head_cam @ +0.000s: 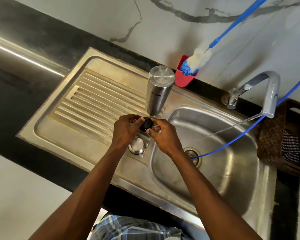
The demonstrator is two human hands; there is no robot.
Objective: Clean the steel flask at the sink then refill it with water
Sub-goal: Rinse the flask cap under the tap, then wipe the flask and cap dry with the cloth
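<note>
both sets of fingertips (142, 120) are curled round a small black stopper (146, 126), the left hand (126, 129) steadying one edge and the right hand (163, 134) pinching the other, probably so it can be rubbed clean over the steel and not dropped. just behind them the flask (157, 91) stands mouth down on the drainboard (93, 104), i'd guess to let it drain. a steel cap (136, 146) sits just below the hands, parked out of the way. the basin (223, 153) lies to the right under the tap (267, 94), and a brush (196, 61) leans into a red cup (182, 78) by the wall. refilling looks not yet done.
</note>
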